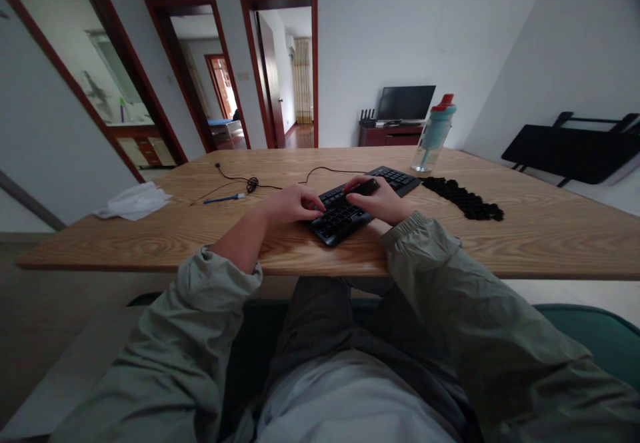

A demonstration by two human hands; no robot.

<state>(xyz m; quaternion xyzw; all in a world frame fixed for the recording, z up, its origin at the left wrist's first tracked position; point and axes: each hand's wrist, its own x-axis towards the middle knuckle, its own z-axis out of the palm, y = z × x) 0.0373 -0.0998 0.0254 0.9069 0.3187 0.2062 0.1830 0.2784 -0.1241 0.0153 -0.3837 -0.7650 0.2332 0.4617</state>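
Note:
A black keyboard (pixel 336 228) lies at a slant on the wooden table in front of me. My right hand (pixel 384 200) is closed around a dark, stubby handle (pixel 367 188) over the middle of the keyboard. The working end of that tool is hidden by my fingers. At the keyboard's left part, my left hand (pixel 296 203) has its fingers drawn together, touching or just above the keys. Whether anything small is between those fingertips, I cannot tell. To the right of the keyboard, many small black pieces, which look like keycaps, form a long patch (pixel 463 198).
A blue-handled brush (pixel 223 198) lies left of my hands, near the coiled keyboard cable (pixel 253 184). White tissue or cloth (pixel 134 201) is at the table's left edge. A clear bottle with a red lid (pixel 434 135) stands behind the black pieces. The table's (pixel 540 243) front edge is close to me.

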